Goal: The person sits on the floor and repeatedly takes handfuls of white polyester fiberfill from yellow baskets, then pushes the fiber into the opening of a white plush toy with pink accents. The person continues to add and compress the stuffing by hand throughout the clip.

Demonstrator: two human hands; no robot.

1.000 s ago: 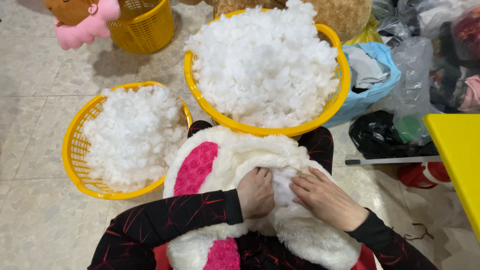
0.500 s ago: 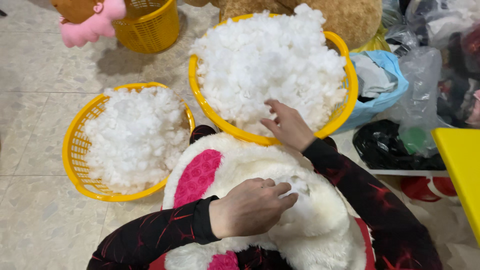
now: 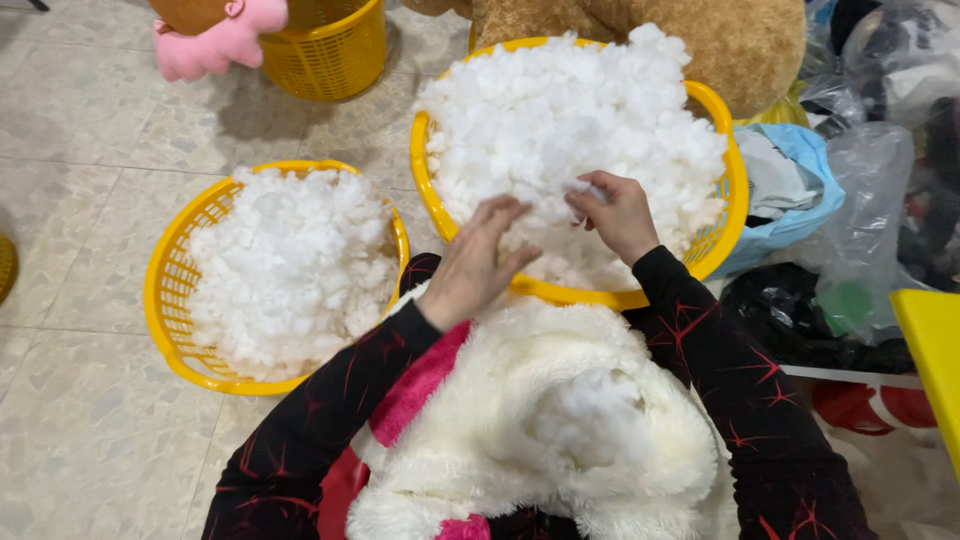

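Head view: both hands are reaching into the stuffing heaped in the basket at 12 o'clock. Right hand is pinching a tuft with curled fingers; left hand, fingers spread, is resting on the fibre. White plush is lying at 6 o'clock; second basket is sitting at 9 o'clock.

Both hands, left hand and right hand, dig into white stuffing heaped in a yellow basket.

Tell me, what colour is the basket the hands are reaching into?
Yellow basket, clearest in the head view.
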